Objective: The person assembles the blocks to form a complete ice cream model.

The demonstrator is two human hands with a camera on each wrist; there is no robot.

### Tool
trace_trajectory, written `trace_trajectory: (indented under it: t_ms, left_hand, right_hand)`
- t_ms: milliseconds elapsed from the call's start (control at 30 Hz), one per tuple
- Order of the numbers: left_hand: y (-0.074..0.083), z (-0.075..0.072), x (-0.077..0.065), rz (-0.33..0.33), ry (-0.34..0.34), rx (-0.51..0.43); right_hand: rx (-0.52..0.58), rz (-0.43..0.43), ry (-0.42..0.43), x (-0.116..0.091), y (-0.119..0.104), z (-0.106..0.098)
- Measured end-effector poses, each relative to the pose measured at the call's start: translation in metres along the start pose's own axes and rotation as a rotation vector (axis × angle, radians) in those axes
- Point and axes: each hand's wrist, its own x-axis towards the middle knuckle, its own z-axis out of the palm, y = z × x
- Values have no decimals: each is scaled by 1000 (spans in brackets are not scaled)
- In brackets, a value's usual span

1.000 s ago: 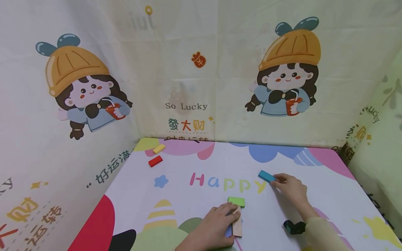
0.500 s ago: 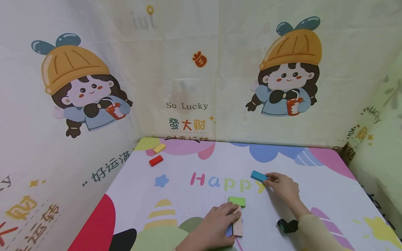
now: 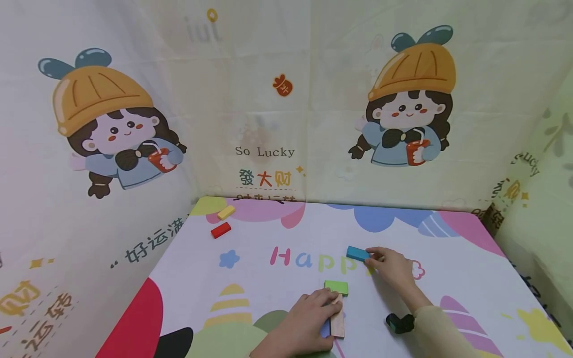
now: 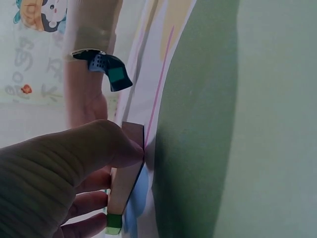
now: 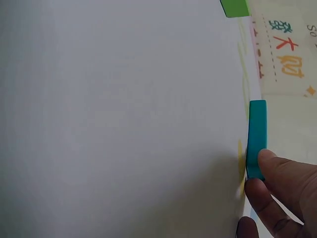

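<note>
My right hand (image 3: pixel 391 268) pinches one end of a blue rectangular block (image 3: pixel 356 253) between thumb and fingers, over the printed word on the table mat. In the right wrist view the blue block (image 5: pixel 257 126) extends forward from the thumb. Lower down, my left hand (image 3: pixel 306 320) holds a plain wooden block (image 3: pixel 337 320), thumb at its near part and fingers over its far part. At that block's far end lies a green block (image 3: pixel 336 288), set crosswise. The left wrist view has the wooden block (image 4: pixel 121 191) under the thumb, partly covered.
A red block (image 3: pixel 221 230) and a yellow block (image 3: pixel 226 213) lie at the mat's far left. A patterned cloth wall (image 3: pixel 331 164) rises behind the table. A black wrist device (image 3: pixel 400 323) is on the right forearm.
My right hand has moved left with the blue block, from beyond the end of the printed word to above its last letters. The left hand and its blocks stay put.
</note>
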Motion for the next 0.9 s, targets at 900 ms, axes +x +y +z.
trace_trajectory:
  t_ms: [900]
  left_hand:
    - [3,0,1,-43,-37,-40]
  right_hand:
    - [-16,-52,-8,1,-16,23]
